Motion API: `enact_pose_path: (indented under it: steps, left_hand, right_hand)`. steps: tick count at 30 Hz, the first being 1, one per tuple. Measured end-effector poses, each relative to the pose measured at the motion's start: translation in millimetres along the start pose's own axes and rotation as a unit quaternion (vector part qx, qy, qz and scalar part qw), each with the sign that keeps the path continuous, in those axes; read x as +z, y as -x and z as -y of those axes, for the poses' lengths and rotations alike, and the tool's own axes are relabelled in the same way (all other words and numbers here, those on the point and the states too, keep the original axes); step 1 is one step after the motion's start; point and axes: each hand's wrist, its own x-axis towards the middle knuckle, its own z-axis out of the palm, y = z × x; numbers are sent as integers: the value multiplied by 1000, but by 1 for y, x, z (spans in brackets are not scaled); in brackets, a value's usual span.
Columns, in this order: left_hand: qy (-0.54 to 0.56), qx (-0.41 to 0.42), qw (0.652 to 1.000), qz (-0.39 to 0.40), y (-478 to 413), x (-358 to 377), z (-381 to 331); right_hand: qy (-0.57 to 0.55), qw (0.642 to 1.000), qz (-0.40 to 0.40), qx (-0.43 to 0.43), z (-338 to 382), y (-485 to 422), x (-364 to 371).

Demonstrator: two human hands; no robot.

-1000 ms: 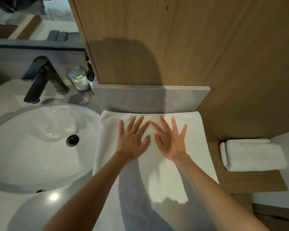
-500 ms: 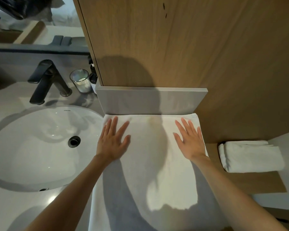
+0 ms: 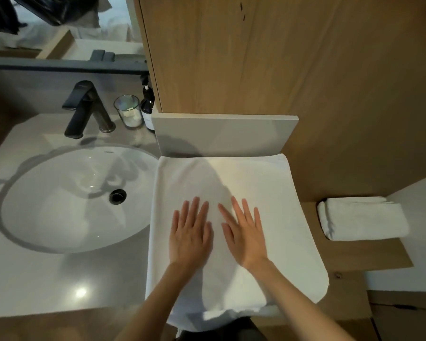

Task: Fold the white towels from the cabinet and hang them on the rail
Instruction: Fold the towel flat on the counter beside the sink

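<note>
Two hands lie flat, side by side, on the towel (image 3: 261, 193): the left hand (image 3: 191, 232) and right hand (image 3: 246, 232) have straight, slightly spread fingers and grip nothing. It is spread on the counter (image 3: 35, 279) right of the sink (image 3: 67, 200), its near edge overhanging. Another folded towel (image 3: 362, 219) rests on a shelf (image 3: 369, 254) at right.

Flat white rectangular towel (image 3: 268, 183) of soft matt cloth; white oval basin (image 3: 59, 212) of glossy ceramic; black angular tap (image 3: 82, 107) of matt metal; tan panel (image 3: 293, 57) of smooth wood.
</note>
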Motion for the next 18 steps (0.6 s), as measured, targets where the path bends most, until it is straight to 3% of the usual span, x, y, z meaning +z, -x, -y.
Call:
enact_pose_path:
  steps: [3, 12, 18]
  left_hand:
    - [10, 6, 1000, 11, 12, -11, 23]
    - [21, 33, 999, 21, 40, -25, 66]
    - [56, 20, 998, -14, 69, -26, 71]
  right_hand:
    - [21, 999, 23, -27, -33, 29, -5]
    - [-42, 984, 6, 175, -79, 83, -15]
    - [-66, 974, 8, 216, -69, 125, -11]
